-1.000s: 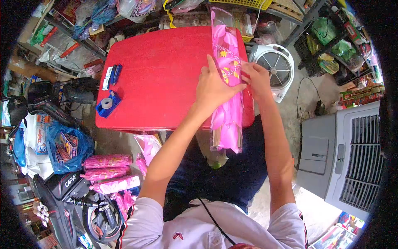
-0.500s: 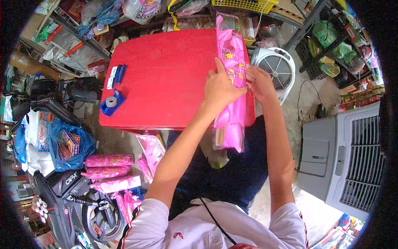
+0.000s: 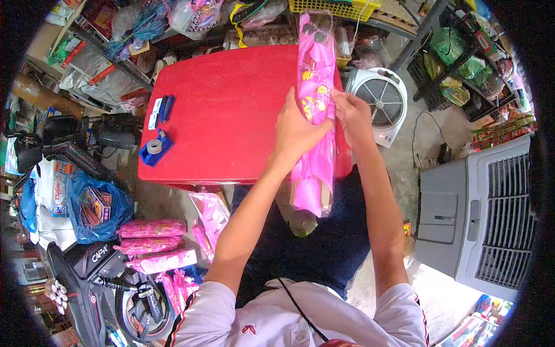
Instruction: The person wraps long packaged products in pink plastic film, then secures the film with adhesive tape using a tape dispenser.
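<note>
Far left: 1 blue plastic bag (image 3: 113,203) stuffed with printed cartons, print too small to read. Below it, 1 black scooter (image 3: 87,274); the white lettering on its panel reads roughly "CAPA", last character unclear. Just right of that, 3 pink wrapped rolls (image 3: 151,228) lie side by side on the floor, no legible text. On the flat red plastic table (image 3: 231,110), left part: 1 blue tape dispenser (image 3: 154,148) with a pale tape roll in it, and near it, further back, 1 small blue-and-white tool (image 3: 161,109), type unclear. Both hands are on 1 long pink bundle wrapped in clear cellophane (image 3: 315,63), yellow print on it, not readable. The pink bundle runs lengthwise along the table's right edge, far end toward the shelves, near end hanging past the table's front edge over the person's lap. Left hand (image 3: 296,132) grips it from the left at mid-length, thumb up along the wrap, the other fingers curled round underneath. Right hand (image 3: 351,115) is on the opposite side, fingertips pressed together pinching the wrap's right edge. Right of the table: 1 white box fan (image 3: 378,99) on the floor. Far right: 1 grey air cooler (image 3: 480,214) with slatted vents, no label visible.
</note>
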### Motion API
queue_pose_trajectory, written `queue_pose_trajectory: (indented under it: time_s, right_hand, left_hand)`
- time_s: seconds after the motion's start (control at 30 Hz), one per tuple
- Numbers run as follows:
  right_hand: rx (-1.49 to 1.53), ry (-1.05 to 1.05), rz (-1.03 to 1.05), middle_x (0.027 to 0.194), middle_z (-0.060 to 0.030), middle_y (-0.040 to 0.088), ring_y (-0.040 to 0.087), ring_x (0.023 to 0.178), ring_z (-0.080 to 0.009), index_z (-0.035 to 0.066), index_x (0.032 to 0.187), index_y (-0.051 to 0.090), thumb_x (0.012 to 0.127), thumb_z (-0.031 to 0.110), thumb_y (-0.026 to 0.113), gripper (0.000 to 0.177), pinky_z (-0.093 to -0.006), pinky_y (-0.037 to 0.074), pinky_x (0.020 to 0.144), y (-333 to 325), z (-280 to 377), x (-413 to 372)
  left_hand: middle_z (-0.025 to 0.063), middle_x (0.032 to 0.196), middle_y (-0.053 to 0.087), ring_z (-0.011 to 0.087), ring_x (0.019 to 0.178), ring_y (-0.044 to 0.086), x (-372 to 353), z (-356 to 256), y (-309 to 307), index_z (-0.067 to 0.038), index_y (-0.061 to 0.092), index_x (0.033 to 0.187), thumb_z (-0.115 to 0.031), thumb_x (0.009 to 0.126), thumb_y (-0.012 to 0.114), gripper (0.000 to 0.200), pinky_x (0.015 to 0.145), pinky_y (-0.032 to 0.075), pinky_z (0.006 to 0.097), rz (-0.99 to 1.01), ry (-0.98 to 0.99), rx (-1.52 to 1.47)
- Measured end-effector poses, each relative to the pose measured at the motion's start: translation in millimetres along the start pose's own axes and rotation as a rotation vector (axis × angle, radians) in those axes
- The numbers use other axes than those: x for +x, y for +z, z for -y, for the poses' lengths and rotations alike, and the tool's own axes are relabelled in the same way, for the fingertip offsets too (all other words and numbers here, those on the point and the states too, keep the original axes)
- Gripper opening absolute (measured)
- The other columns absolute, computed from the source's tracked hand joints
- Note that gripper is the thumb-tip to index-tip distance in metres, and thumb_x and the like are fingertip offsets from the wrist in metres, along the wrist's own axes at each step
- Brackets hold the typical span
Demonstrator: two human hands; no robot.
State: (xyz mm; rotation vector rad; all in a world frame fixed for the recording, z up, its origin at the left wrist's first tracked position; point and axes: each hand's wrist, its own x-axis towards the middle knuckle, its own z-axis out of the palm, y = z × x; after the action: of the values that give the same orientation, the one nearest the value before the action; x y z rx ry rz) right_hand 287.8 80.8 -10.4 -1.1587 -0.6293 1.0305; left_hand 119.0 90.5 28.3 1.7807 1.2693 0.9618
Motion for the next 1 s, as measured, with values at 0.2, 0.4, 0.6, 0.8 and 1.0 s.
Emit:
queue_pose_trajectory:
  time_s: [0.2,0.4,0.6,0.8,1.0]
  right_hand:
    - [-0.231,-0.125,-0.1,0.122,-0.0194,0.073,0.067,0.111,-0.02,-0.01,0.102,0.076,0.092,0.017,0.077,0.029,-0.0318,0.049,0.099,17.0,13.0,-16.1]
    - [-0.222,-0.141,-0.088,0.126,-0.0201,0.072,0.069,0.108,-0.0188,-0.01,0.101,0.076,0.09,0.012,0.077,0.024,-0.0296,0.052,0.096,33.8,32.7,-38.4]
    - [-0.148,-0.208,-0.057,0.129,-0.0192,0.07,0.07,0.102,-0.0161,-0.005,0.087,0.072,0.086,0.003,0.079,0.01,-0.0282,0.055,0.091,38.8,33.1,-45.9]
    - [-0.064,-0.291,-0.023,0.13,-0.0186,0.068,0.068,0.108,-0.0181,-0.001,0.097,0.063,0.085,-0.004,0.078,0.02,-0.0307,0.056,0.094,50.9,34.3,-58.3]
    - [0.116,-0.202,0.066,0.128,-0.0152,0.068,0.067,0.104,-0.0164,0.003,0.112,0.057,0.085,-0.006,0.079,0.036,-0.0305,0.057,0.09,55.4,34.3,-65.6]
  left_hand:
    - [0.0335,0.134,0.061,0.043,0.127,0.061,7.1,10.4,-4.7,0.013,0.038,0.148,-0.043,0.075,0.085,0.103,0.107,0.049,0.0469,0.017,-0.03,-0.108]
    - [0.0248,0.121,0.071,0.0333,0.112,0.07,20.5,7.4,-17.0,0.007,0.054,0.136,-0.046,0.083,0.082,0.08,0.097,0.054,0.0416,0.077,-0.067,-0.12]
    - [0.0202,0.109,0.076,0.0301,0.102,0.074,16.9,-0.1,-26.1,0.003,0.066,0.121,-0.043,0.084,0.083,0.062,0.089,0.057,0.0408,0.062,-0.017,-0.225]
    - [0.0185,0.108,0.076,0.0258,0.1,0.075,5.3,-4.3,-35.9,0.004,0.066,0.119,-0.038,0.084,0.085,0.058,0.087,0.057,0.0383,0.051,-0.022,-0.379]
    - [0.016,0.107,0.077,0.0198,0.097,0.073,-0.9,2.8,-40.4,0.005,0.066,0.118,-0.029,0.086,0.085,0.05,0.086,0.058,0.036,0.041,-0.017,-0.531]
